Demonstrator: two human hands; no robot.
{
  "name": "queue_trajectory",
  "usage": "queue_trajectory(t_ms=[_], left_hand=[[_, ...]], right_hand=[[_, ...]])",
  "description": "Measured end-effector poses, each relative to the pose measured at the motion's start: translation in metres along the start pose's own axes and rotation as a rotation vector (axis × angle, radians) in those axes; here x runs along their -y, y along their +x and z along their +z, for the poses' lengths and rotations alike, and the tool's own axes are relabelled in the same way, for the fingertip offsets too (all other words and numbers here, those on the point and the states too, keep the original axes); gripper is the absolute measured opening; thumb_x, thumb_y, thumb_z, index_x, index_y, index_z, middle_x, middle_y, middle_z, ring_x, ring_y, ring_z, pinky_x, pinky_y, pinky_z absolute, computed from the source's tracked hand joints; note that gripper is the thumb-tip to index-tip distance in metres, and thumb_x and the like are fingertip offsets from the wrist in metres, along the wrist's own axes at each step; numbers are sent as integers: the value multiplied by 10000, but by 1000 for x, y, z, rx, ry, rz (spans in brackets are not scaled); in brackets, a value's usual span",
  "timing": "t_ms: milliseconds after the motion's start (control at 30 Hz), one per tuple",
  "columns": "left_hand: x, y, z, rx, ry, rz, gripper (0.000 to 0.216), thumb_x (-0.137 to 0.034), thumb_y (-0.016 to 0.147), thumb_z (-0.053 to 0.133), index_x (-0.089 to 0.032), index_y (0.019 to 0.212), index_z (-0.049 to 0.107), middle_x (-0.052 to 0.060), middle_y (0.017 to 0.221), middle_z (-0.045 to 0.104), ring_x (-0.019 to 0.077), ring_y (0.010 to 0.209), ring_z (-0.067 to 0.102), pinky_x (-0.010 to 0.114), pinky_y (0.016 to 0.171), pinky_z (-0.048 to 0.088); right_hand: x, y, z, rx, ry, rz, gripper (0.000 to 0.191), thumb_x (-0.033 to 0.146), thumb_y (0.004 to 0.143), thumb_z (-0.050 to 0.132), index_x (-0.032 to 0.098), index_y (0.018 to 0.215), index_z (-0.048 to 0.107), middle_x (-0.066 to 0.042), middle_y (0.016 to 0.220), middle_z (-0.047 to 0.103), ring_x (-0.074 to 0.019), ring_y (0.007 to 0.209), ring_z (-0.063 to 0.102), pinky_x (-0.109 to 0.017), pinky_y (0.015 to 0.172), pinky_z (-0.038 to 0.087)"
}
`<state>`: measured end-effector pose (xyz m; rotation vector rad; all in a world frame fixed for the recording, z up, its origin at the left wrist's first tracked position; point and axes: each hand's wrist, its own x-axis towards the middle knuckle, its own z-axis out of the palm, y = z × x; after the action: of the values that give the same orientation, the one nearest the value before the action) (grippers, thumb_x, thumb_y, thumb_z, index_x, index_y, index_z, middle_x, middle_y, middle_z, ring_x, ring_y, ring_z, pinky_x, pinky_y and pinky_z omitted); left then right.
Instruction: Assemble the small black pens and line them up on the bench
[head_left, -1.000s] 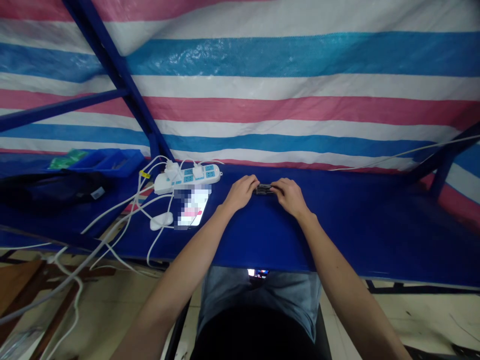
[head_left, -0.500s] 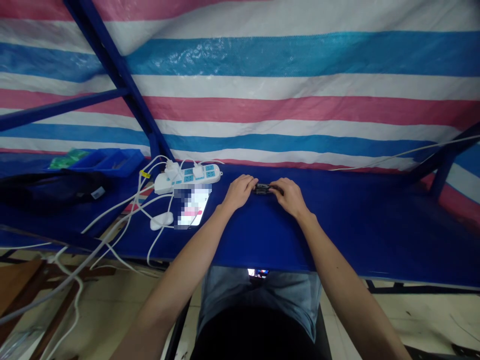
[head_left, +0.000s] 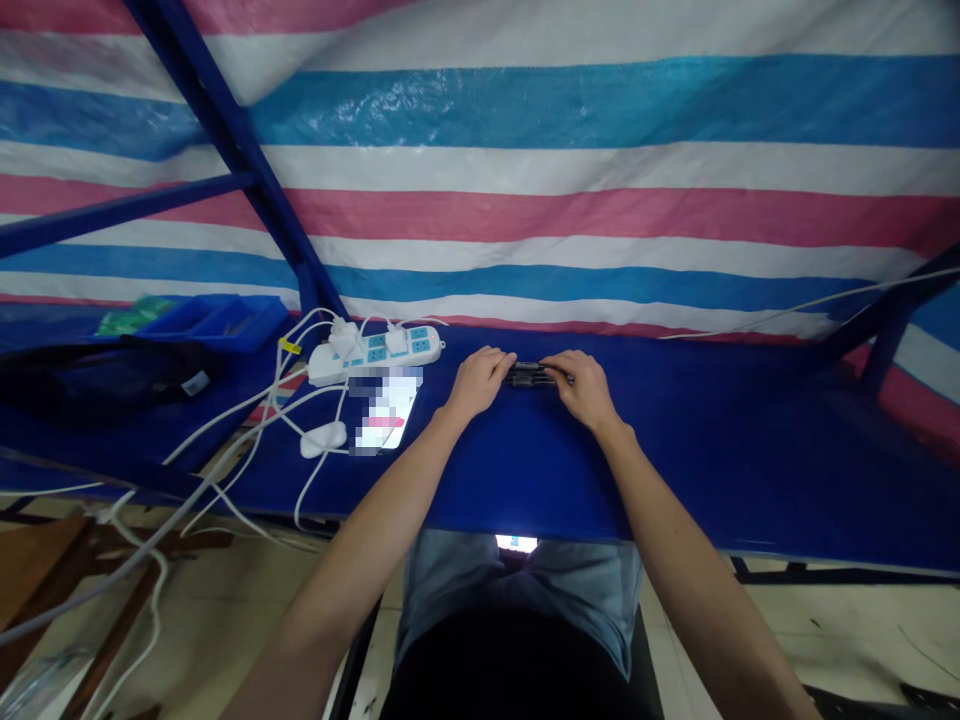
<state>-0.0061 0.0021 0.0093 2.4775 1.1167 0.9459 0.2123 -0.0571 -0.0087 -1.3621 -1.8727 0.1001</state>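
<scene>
A small bundle of slim black pens lies crosswise on the blue table between my hands. Its rods run side by side from left to right, though fine detail is too small to make out. Closed fingers of my left hand rest at the left end and cover it. At the right end, my right hand pinches the pens between thumb and fingers, with the tips partly hidden. Both forearms reach in from the bottom of the view.
A white power strip with plugs and trailing white cables stands left of my left hand. Beside it lie a lit phone, partly blurred, and a white adapter. Farther left are a blue tray and a dark bag.
My right hand's fingers have shifted slightly on the pens, and more of the black rods shows between the hands. My left hand has stayed almost in place.
</scene>
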Motion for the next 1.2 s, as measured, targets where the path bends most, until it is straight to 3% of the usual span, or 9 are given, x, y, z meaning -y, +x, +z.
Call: queue_trajectory(t_ms=[267,433,533,633,733,933,1033,1100,1200], left_hand=[[6,0,-3,-121,-147,-13,285,-338,1083,431,-207,895,600,32,875,676,192,864,642,326,821,468],[7,1,-3,-136,-217,-46,191,-324,1075,455,-215,1047,609,36,958,708,190,912,668,317,848,491],[8,1,-1,-105,-177,-35,264,-351,1076,453,-206,940,627,37,914,698,195,898,649,326,852,482],[10,0,2,20,-117,-3,476,-430,1087,412,-199,711,592,33,769,650,198,814,619,345,835,468],[11,0,3,116,-103,11,555,-469,1091,388,-198,649,588,28,715,621,192,761,607,349,811,465],[7,0,3,58,-184,100,166,-336,1017,604,-218,993,717,38,1033,713,196,956,649,327,876,487],[5,-1,4,40,-186,82,182,-337,1000,647,-241,1146,697,40,1092,717,203,1004,645,342,923,493],[5,-1,4,52,-150,51,198,-366,1041,576,-234,1111,706,40,1053,724,210,997,638,359,929,487],[7,0,6,87,-89,31,373,-375,1083,472,-212,855,717,33,897,721,217,917,627,368,886,474]], right_hand=[[-13,0,-6,-67,-2,56,230,277,994,555,249,1039,779,-85,1041,768,-282,985,653,-441,899,458],[-15,0,-7,-85,5,62,226,280,989,563,246,1052,777,-88,1043,773,-281,969,655,-446,903,472],[-11,0,-2,-76,38,43,204,266,980,584,229,1077,760,-91,996,770,-266,915,657,-419,865,501],[-4,-1,5,-71,56,8,142,254,965,617,223,1002,750,-91,965,761,-262,908,656,-405,850,511],[-1,-2,9,-46,57,-17,111,242,957,633,225,969,742,-84,946,756,-263,921,657,-395,841,509],[-4,-3,9,59,14,47,157,242,982,590,230,1023,741,-83,990,765,-263,920,668,-385,836,486],[-5,-2,8,3,10,50,106,222,950,621,235,993,718,-74,961,745,-264,915,652,-385,827,479],[-4,-1,7,-38,4,40,78,197,925,642,236,966,696,-67,941,727,-263,908,639,-381,816,471],[-3,-1,7,-43,-10,34,66,193,922,644,234,954,685,-67,938,718,-261,905,632,-377,807,463]])
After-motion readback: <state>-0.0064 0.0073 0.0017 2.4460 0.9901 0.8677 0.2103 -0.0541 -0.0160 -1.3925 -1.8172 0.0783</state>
